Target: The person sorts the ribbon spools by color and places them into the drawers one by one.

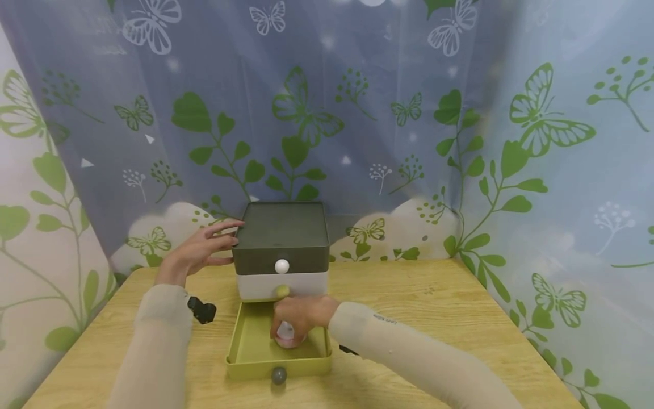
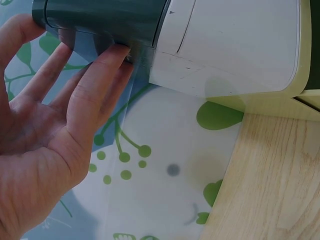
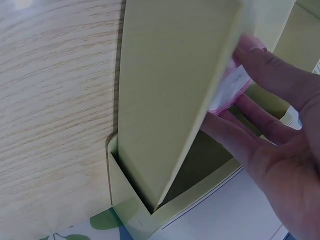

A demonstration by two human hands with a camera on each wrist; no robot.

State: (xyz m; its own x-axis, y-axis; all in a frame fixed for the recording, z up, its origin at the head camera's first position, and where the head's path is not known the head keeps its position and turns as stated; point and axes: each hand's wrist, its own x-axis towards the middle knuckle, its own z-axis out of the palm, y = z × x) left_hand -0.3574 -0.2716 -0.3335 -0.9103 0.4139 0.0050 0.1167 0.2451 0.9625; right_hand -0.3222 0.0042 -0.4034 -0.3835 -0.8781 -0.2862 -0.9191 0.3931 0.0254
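A desktop drawer box [image 1: 286, 227] with a dark green top section and a white section below stands on the table. Its yellow-green bottom drawer [image 1: 280, 368], with a grey knob [image 1: 278, 375], is pulled out towards me. Inside this drawer my right hand [image 1: 305, 313] grips a small white thing with a pink edge [image 3: 233, 89]; the fingers cover much of it, and I cannot tell its kind. My left hand [image 1: 201, 250] rests its extended fingertips against the left side of the dark top section, which the left wrist view shows close up.
The wood-grain table [image 1: 409, 318] extends to both sides of the box. A curtain [image 1: 357, 113] printed with butterflies and leaves hangs behind it and along the sides. A white knob [image 1: 281, 266] and a yellow-green knob [image 1: 282, 291] stick out from the upper drawers.
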